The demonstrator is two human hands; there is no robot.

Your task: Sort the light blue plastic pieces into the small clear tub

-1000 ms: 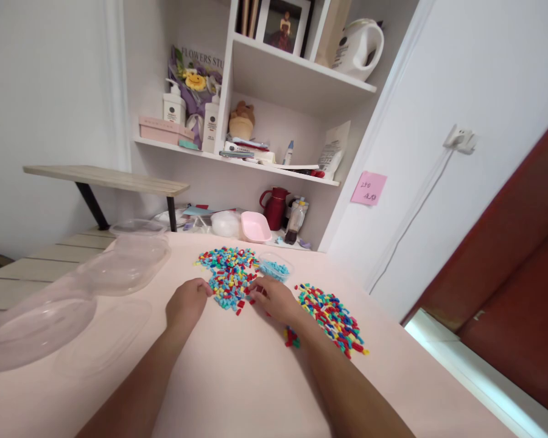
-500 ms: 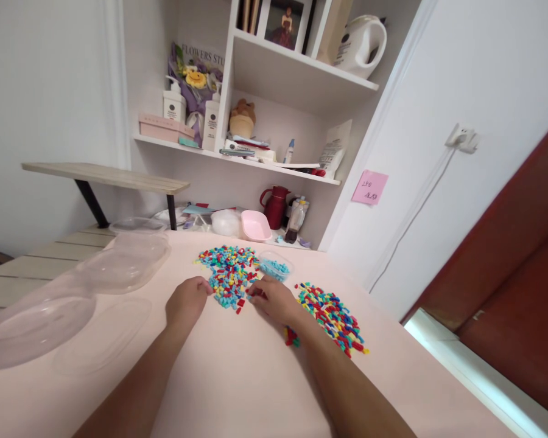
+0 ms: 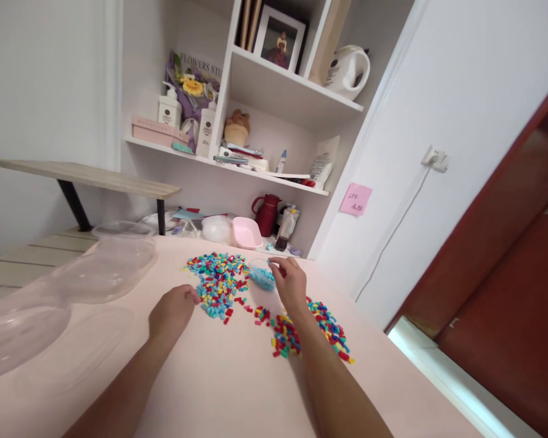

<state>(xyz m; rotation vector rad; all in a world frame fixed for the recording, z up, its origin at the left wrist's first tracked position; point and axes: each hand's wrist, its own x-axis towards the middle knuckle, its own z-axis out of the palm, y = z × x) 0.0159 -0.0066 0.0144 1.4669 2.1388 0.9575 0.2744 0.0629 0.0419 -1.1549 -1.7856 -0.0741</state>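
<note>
My left hand (image 3: 172, 311) rests at the left edge of a mixed pile of small toy building bricks (image 3: 219, 286), its fingers curled in; whatever they hold, if anything, is hidden. My right hand (image 3: 291, 285) is raised at the right side of a small clear container (image 3: 252, 265) of light-blue bricks (image 3: 262, 278). Thumb and forefinger pinch together over its rim, with a bit of light blue showing at the tips. Under and beyond my right forearm spreads a second pile of bricks (image 3: 285, 334), mostly red, yellow, green and dark blue.
Clear plastic lids and trays (image 3: 105, 274) lie along the table's left side. At the back are a pink tub (image 3: 247, 233), a red jug (image 3: 266, 214) and a bottle (image 3: 287, 230) of dark liquid. A wooden stand (image 3: 91, 179) rises at the left.
My right hand has moved from the left pile up and right to the clear container. Several bricks now show between the piles where it was. My left hand stays beside the left pile.
</note>
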